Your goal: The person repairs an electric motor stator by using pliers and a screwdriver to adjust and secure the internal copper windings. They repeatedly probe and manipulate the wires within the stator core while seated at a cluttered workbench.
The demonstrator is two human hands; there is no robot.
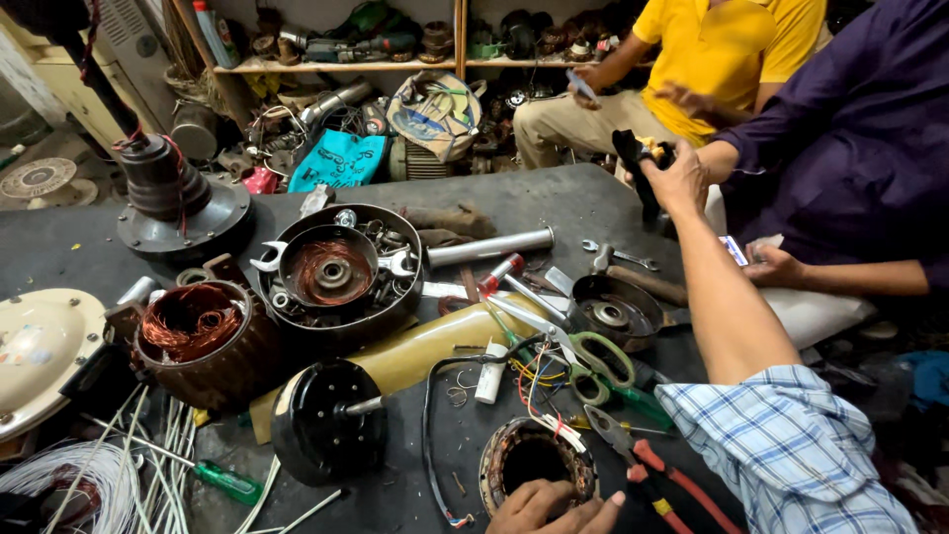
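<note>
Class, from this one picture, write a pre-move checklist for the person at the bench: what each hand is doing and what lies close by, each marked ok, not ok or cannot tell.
1. Left hand rests on the stator ring: ok.
2. Right hand grips a black tool, raised off the bench: ok.
3. Stator's coloured wires lie clear of the scissors: not ok, they cross.
4. Red-handled pliers lie beside the stator: ok.
5. Black tool's type or switch state: cannot tell.
</note>
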